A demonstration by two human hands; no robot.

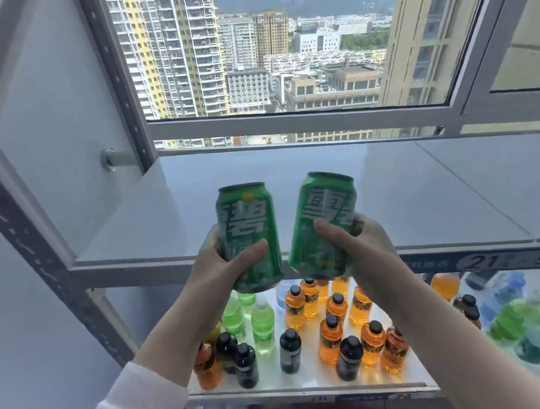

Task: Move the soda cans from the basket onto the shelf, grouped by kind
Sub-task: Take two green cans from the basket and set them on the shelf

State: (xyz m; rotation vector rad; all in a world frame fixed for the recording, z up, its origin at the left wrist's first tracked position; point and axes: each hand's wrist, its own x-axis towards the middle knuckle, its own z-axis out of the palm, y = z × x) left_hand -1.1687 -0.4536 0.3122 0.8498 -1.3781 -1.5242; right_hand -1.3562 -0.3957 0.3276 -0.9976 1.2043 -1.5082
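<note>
While left hand (pixel 217 271), right hand (pixel 362 244) grip cans (pixel 247 227) (pixel 322 222), bottles (pixel 331 337) crowd below.

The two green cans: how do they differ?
The left can sits nearly upright in the left hand; the right can, in the right hand, tilts top-rightward. The left can shows different white lettering to the camera than the right can. Both are green, one kind, not yet on the shelf.
</note>
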